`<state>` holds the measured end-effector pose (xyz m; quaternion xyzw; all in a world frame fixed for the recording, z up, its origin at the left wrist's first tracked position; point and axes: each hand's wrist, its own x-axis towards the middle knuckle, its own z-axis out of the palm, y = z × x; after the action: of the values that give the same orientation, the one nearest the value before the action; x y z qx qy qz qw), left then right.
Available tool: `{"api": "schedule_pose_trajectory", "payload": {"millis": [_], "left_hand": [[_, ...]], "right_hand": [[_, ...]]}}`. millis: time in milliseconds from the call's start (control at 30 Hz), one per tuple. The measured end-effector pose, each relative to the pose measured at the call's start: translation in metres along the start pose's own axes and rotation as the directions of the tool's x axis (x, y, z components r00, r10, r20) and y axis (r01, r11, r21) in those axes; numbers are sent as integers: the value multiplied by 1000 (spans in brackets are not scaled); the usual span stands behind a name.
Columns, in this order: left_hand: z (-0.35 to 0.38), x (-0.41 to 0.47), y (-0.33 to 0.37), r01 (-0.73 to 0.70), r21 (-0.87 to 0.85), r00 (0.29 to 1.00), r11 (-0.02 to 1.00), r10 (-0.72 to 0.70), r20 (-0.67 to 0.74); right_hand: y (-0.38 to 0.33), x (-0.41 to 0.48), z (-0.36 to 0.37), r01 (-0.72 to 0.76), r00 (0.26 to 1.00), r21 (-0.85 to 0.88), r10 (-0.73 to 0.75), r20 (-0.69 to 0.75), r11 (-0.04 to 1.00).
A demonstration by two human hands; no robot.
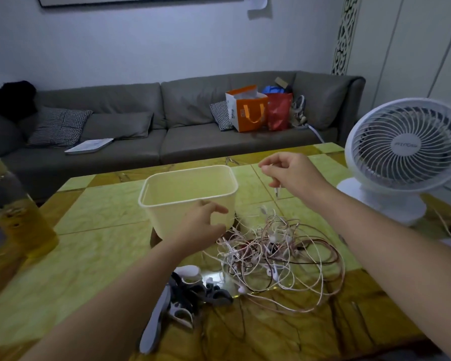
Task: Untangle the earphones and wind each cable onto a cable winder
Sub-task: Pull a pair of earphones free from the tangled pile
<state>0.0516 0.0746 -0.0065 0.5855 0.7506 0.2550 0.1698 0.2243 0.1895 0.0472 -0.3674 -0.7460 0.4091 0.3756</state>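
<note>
A tangle of white and pinkish earphone cables (276, 256) lies on the green and yellow table (89, 230), right of centre. Several grey and white cable winders (182, 293) lie in a heap just left of the tangle, nearer to me. My left hand (201, 225) grips the near wall of a cream plastic bin (190, 196) that hangs tilted above the table. My right hand (289, 175) is raised beyond the tangle, fingers pinched on a thin earphone cable whose plug (277, 192) dangles below it.
A white desk fan (406, 155) stands on the table's right edge. A bottle of amber liquid (11, 204) stands at the left edge. A grey sofa (167, 131) with bags and cushions runs behind the table.
</note>
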Motion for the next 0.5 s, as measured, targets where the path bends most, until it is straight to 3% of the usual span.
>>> {"api": "schedule_pose_trajectory", "payload": {"millis": [67,200,267,400,500], "left_hand": [[3,-2,13,-60,-44,998,997,58,-26],[15,3,35,-57,-290,993,955,85,84],[18,7,40,-78,-367,995,927,95,29],[3,11,41,-68,-439,995,896,26,-100],[-24,11,39,-14,-539,992,842,-55,-113]], "right_hand": [[-11,0,4,49,998,31,-50,25,998],[-30,-1,12,128,988,71,-134,79,989],[-37,-3,12,162,981,75,-169,97,984],[-38,1,3,233,973,-128,-232,22,964],[-29,11,-9,181,981,-241,-193,-30,954]]}}
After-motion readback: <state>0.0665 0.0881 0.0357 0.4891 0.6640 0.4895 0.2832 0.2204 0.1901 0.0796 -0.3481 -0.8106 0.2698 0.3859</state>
